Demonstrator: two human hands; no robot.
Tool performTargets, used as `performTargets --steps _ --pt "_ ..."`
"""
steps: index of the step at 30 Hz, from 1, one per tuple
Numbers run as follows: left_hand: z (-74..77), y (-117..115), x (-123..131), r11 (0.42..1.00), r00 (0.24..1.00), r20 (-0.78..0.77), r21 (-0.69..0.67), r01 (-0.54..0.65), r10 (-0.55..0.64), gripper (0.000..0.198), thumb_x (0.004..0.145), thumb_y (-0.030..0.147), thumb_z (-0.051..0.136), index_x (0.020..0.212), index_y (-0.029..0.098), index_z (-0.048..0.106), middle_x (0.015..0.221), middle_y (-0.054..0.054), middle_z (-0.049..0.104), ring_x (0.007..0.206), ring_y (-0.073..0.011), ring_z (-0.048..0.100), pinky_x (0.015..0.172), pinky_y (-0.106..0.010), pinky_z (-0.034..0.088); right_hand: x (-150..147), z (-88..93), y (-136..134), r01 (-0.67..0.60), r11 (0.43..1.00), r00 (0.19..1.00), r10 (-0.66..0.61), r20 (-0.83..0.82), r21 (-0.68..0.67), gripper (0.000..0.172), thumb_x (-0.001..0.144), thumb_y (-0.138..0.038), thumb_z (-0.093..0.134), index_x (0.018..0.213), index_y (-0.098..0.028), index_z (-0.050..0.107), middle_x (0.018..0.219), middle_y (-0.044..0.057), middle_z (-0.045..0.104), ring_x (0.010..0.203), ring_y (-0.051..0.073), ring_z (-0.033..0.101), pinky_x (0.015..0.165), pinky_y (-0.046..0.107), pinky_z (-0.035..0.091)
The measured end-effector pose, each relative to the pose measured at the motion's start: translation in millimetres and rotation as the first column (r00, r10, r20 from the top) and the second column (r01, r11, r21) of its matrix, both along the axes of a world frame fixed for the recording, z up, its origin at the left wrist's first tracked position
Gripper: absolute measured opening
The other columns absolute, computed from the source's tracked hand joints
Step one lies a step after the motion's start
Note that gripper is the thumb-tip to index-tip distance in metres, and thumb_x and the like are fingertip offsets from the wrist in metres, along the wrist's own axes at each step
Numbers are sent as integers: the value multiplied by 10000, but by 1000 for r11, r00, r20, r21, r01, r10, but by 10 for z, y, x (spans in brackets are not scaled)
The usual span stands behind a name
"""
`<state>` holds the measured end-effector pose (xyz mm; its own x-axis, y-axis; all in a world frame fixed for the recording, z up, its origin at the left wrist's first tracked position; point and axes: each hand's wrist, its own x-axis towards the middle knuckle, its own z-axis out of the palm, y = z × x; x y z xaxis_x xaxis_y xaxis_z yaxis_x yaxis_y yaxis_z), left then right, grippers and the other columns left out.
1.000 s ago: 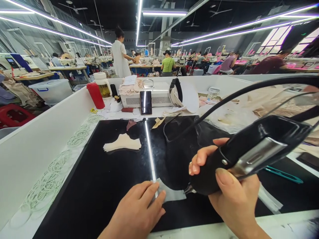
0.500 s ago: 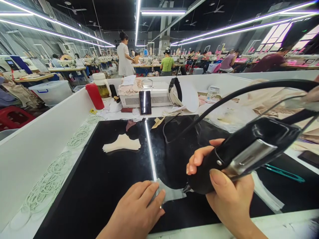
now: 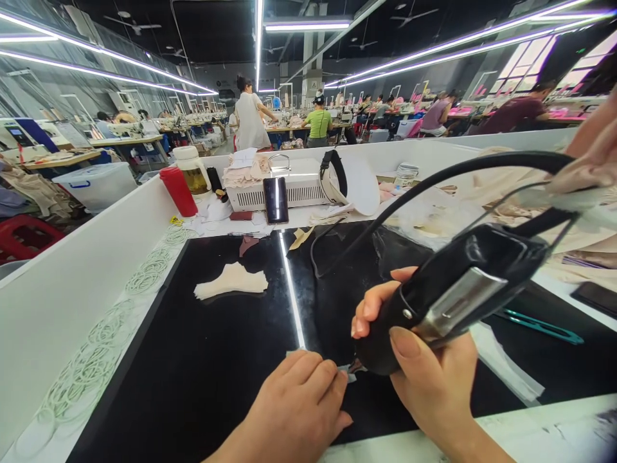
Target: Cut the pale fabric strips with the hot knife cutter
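Observation:
My right hand (image 3: 424,360) is wrapped round a bulky black corded hand tool (image 3: 463,283) with a silver metal lever on its side. The tool's small metal tip meets the right end of a pale grey fabric strip (image 3: 348,373) on the black mat (image 3: 193,373). My left hand (image 3: 299,399) lies over most of that strip, fingers flat and close together, pressing it down. Most of the strip is hidden beneath it. White fabric strips (image 3: 506,363) lie to the right of my right hand, and a stack of cream fabric pieces (image 3: 231,281) sits farther back on the left.
Pale green elastic rings (image 3: 87,360) line the left edge. Behind the mat stand a phone (image 3: 276,200), a white vented box (image 3: 303,186) and a red cup (image 3: 178,191). Teal tweezers (image 3: 540,326) lie at right. A thick black cable (image 3: 434,172) arches over the right side; co-workers sit beyond.
My left hand has slid right along the strip, closer to the tool's tip, covering more of it. The tool and my right hand have shifted slightly left.

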<state>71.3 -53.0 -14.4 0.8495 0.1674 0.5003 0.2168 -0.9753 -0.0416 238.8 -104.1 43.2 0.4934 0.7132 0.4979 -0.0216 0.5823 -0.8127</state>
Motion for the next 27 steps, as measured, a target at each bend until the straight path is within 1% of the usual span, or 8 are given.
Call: performTargets --steps 8,14,21,27 --pt "-31 -7 -35 999 1000 -24 -33 6 -7 336 1061 419 545 1206 139 659 1070 -37 695 951 -209 650 884 -344 545 66 52 30 60 998 998 -60 -26 10 366 895 -389 784 1183 -296 579 832 -28 662 640 147 635 579 302 556" --pt "-43 6 -35 1000 999 -44 -21 13 -14 335 1050 412 565 1220 136 653 1068 -37 687 961 -207 644 895 -343 544 61 39 33 44 999 999 -44 -21 13 372 898 -376 782 1196 -292 577 844 -30 667 649 148 640 575 300 551" --pt "-34 1 -41 999 997 -73 -36 9 -11 337 1035 406 595 1244 144 641 1087 -39 679 987 -206 632 911 -349 545 41 74 9 67 998 997 -66 -26 20 374 896 -365 785 1201 -295 580 845 -25 666 651 155 638 570 307 550" --pt "-10 -10 -37 999 997 -81 -48 5 -9 337 1033 405 597 1242 145 639 1080 -44 682 978 -210 635 910 -351 546 23 57 22 54 998 998 -55 -28 -9 372 890 -372 789 1190 -305 579 840 -24 664 647 157 634 564 307 539"
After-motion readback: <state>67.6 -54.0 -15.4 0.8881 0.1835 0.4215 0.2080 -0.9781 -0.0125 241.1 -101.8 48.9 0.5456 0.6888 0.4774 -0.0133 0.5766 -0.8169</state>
